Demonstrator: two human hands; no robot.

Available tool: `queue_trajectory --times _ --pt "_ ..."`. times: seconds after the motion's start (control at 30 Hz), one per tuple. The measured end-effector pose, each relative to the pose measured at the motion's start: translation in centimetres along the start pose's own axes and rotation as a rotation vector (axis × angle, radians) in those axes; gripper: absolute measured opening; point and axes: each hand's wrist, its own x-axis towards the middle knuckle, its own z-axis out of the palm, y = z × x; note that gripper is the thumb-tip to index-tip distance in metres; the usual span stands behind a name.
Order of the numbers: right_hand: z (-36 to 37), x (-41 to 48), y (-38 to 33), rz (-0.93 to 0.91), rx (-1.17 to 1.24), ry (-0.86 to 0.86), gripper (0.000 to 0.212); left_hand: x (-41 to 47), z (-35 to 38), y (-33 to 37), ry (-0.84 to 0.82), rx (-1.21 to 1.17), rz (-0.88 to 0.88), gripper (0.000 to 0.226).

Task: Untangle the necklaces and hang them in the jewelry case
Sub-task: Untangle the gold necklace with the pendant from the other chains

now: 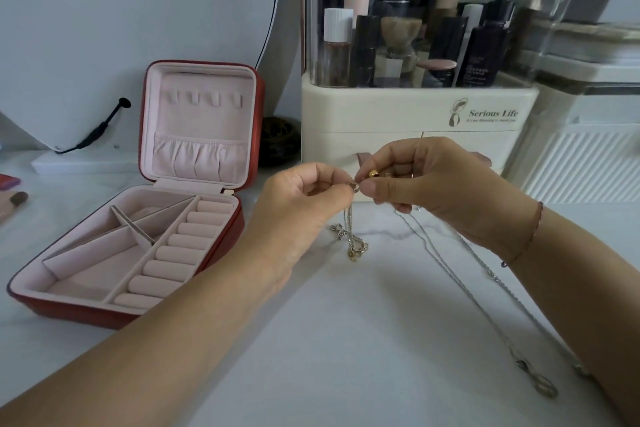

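My left hand [304, 198] and my right hand [426, 180] meet above the white table, both pinching a small knot of tangled necklaces [354, 186]. A gold bead [373, 174] shows between my right fingers. From the knot, thin chains hang down to a clump of pendants [353, 243] on the table. A silver chain [485, 305] runs from my right hand across the table to a ring-shaped pendant [540, 385] at the lower right. The red jewelry case [131, 218] stands open at the left, pink inside, with a row of hooks [202, 101] in its raised lid.
A cream cosmetics organizer [412, 114] full of bottles stands right behind my hands. A round mirror [138, 28] with a black cable leans behind the case. A dark bowl [278, 139] sits between case and organizer. A makeup brush [14, 201] lies at the far left.
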Motion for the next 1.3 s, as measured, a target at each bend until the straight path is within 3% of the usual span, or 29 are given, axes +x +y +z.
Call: queue_trajectory --times 0.2,0.4,0.5,0.57,0.67,0.77,0.93,1.3 --pt "0.2 0.0 0.0 0.038 -0.013 0.069 0.004 0.0 0.0 0.0 -0.067 0.011 -0.05 0.006" --pt "-0.1 0.2 -0.2 -0.007 0.036 0.16 0.014 0.0 0.0 -0.2 -0.212 0.045 -0.175 0.018" --pt "-0.7 0.1 -0.4 0.022 0.097 0.152 0.03 0.0 0.0 -0.3 -0.183 0.0 -0.137 0.005" --pt "-0.7 0.0 -0.3 0.022 0.123 0.113 0.024 0.0 0.0 -0.2 -0.152 -0.048 -0.106 0.002" --pt "-0.3 -0.1 -0.3 0.021 0.135 0.07 0.01 -0.1 0.0 -0.1 -0.171 -0.072 -0.039 0.016" --pt "-0.2 -0.1 -0.4 0.021 0.145 0.059 0.013 -0.2 0.0 0.1 -0.18 -0.078 0.013 0.027" --pt "0.0 -0.1 -0.5 0.018 0.14 0.044 0.01 0.1 0.1 -0.2 -0.162 -0.071 -0.02 0.009" --pt "0.1 0.0 -0.4 0.054 0.073 0.021 0.025 0.2 0.0 -0.5 -0.145 -0.114 -0.066 0.005"
